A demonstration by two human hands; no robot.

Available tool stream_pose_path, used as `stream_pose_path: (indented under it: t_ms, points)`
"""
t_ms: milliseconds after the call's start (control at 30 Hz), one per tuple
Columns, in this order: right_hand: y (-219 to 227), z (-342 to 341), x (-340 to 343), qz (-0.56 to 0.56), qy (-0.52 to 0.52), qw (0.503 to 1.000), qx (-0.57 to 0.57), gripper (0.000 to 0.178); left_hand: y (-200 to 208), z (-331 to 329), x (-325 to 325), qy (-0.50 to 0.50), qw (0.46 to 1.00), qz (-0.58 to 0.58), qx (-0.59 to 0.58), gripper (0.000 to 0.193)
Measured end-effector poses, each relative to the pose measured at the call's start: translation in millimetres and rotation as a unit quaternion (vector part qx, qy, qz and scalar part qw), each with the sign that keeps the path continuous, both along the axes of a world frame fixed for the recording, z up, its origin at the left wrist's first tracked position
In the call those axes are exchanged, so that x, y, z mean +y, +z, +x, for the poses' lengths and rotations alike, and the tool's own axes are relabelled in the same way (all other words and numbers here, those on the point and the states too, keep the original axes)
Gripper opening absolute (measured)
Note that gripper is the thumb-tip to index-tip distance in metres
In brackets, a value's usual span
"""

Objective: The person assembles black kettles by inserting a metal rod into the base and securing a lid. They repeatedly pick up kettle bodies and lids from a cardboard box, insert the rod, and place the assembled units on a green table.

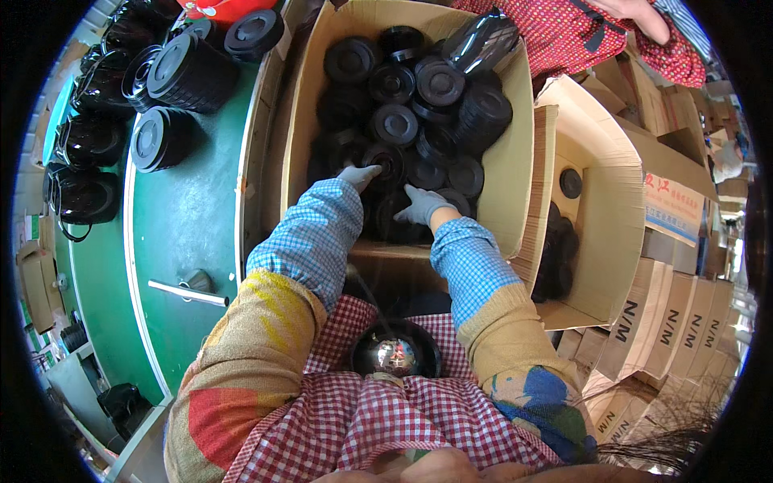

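Both my hands, in grey gloves, reach into a large cardboard box [527, 161] full of round black plastic lids [394, 124]. My left hand [359, 175] is at the near left part of the pile, a finger stretched against a dark ringed lid [388, 163]. A little nearer and to the right, my right hand [422, 206] has its thumb and fingers apart over the lids, and I see nothing held in it. The fingertips of both hands are partly lost against the dark pile. A glossy black vessel [483, 42] lies on its side at the box's far right.
Left is a green worktop [185, 241] with stacked black lids [189, 72], glossy black pots [87, 141] and a white rod [189, 293]. A second open carton [600, 233] with black lids stands right. By my lap is a shiny dark round object [394, 352]. Another person's arm [644, 18] shows far right.
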State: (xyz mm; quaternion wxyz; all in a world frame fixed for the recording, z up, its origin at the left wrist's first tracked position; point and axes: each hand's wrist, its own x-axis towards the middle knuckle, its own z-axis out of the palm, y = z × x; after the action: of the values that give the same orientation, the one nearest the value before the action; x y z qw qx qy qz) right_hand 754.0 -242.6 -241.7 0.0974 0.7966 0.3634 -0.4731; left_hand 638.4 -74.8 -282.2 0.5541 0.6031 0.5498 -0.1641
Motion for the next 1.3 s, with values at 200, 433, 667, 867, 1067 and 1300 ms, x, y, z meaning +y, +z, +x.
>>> stream_pose_path:
  t_ms: [200, 433, 667, 867, 1067, 1300]
  points:
    - [7, 7, 20, -0.075, 0.053, 0.996, -0.013, 0.101, -15, 10, -5, -0.034, 0.998, 0.048, 0.037, 0.102]
    - [-41, 8, 6, 0.033, -0.017, 0.999, 0.038, 0.109, 62, 14, 7, -0.013, 0.985, 0.102, -0.135, 0.075]
    - [5, 2, 4, 0.072, -0.043, 0.991, 0.1, 0.104, 200, -130, 75, 0.089, 0.889, -0.041, -0.447, 0.054]
    - [8, 6, -16, 0.284, -0.319, 0.836, 0.344, 0.059, 260, -319, 169, 0.172, 0.911, -0.097, -0.362, 0.041]
    - [63, 18, -57, 0.393, -0.449, 0.713, 0.368, 0.066, 226, -369, 188, 0.276, 0.943, -0.059, -0.178, 0.023]
    - [154, -37, -107, 0.454, -0.495, 0.616, 0.412, 0.056, 232, -383, 183, 0.252, 0.964, 0.076, -0.033, 0.062]
